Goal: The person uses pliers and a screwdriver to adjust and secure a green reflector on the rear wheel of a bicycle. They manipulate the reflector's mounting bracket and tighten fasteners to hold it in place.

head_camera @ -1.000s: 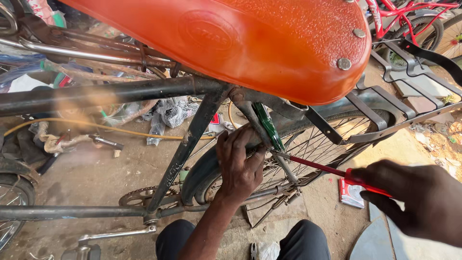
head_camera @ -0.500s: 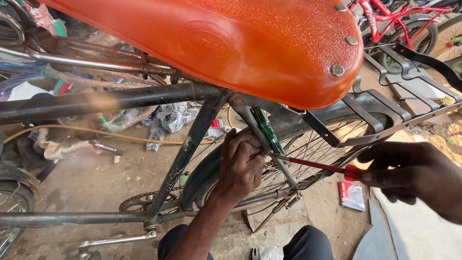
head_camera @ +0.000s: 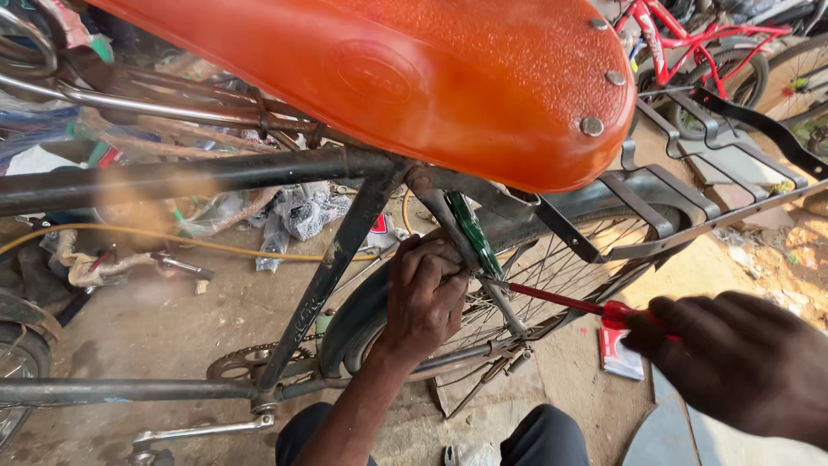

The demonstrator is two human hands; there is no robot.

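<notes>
Under the orange saddle, the left hand is clenched around the seat stay by the rear wheel. The right hand grips a red screwdriver (tip against that stay, just beside the left fingers).

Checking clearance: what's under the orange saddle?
Under the orange saddle: the dark frame tube, seat stays, and the left hand beside them. The seat clamp is hidden by the saddle.
</notes>
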